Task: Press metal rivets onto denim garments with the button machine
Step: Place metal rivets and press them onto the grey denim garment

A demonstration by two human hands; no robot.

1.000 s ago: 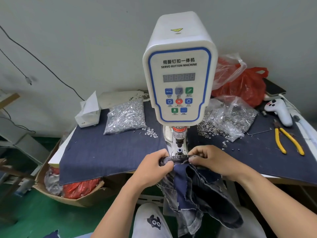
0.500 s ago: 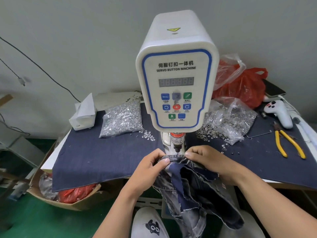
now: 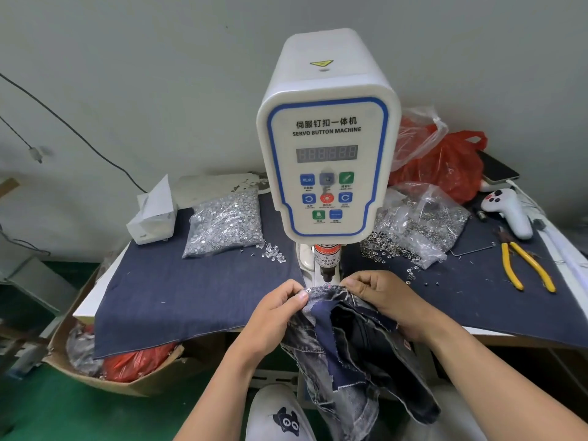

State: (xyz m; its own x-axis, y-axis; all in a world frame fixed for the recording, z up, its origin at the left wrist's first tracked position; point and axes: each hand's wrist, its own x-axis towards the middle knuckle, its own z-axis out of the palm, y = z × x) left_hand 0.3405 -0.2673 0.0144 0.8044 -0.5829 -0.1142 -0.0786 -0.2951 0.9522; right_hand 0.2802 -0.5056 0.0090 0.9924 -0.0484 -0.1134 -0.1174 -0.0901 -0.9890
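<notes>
Head view: I have the denim garment (image 3: 356,338) stretched between both hands at the front edge of the counter (image 3: 191,300), right under the press head of the button machine (image 3: 327,154). My left hand (image 3: 276,316) pinches the seamed edge of the denim between thumb and curled fingers, and a silver rivet (image 3: 308,290) sits in the fabric just beside that thumb. My right hand (image 3: 381,297) grips the same edge on the other side of the press head, fingers curled over the cloth. The rest of the garment hangs down off the counter front between my forearms. A dark blue cloth covers the counter. Toward the back left lies a clear bag of silver parts (image 3: 224,224) (a few have spilled out beside it), and right of the machine a second bag of ring-shaped metal parts (image 3: 416,227). Yellow-handled pliers (image 3: 525,265) lie near the right edge.
</notes>
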